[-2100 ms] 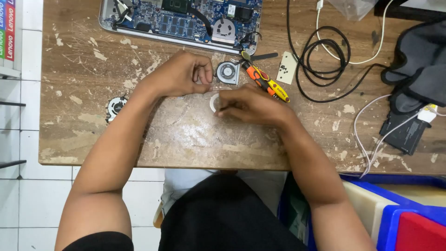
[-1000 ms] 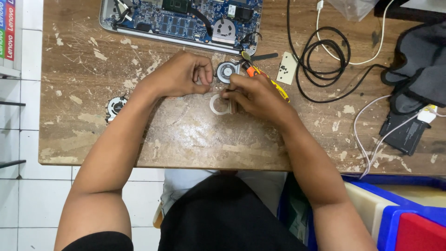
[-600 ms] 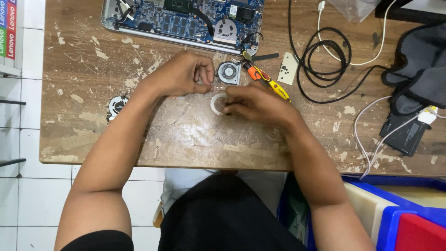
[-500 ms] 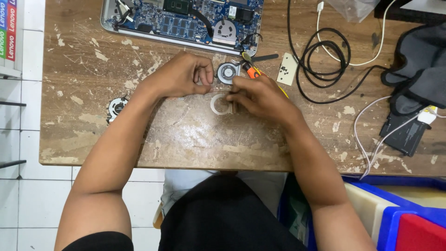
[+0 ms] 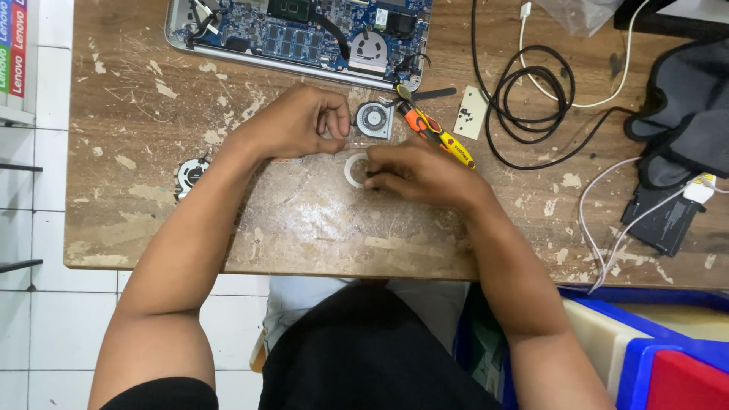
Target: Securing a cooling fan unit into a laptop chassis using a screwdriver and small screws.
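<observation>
Head view looks straight down on a worn wooden table (image 5: 304, 220), and the point that matters is a strip of clear tape (image 5: 343, 144) stretched between the two hands. The roll of tape (image 5: 354, 168) lies flat on the table just under the right hand (image 5: 414, 171), whose fingertips rest on its right rim and pin it in place. The left hand (image 5: 300, 121) sits to the left and a little farther away, its fingers curled in a pinch that appears to grip the free end of the strip. The strip is thin and hard to make out; it seems to run roughly left to right, from the left pinch toward the roll.

Both hands are close to the roll, the right one touching it, the left one just beside and apart. Just beyond the hands lies a small round fan (image 5: 374, 120), near the left fingertips but not touched. An orange and yellow screwdriver (image 5: 437, 137) lies slantwise to the right of the fan. Farther off sits an opened laptop (image 5: 304, 34) with its board showing.
</observation>
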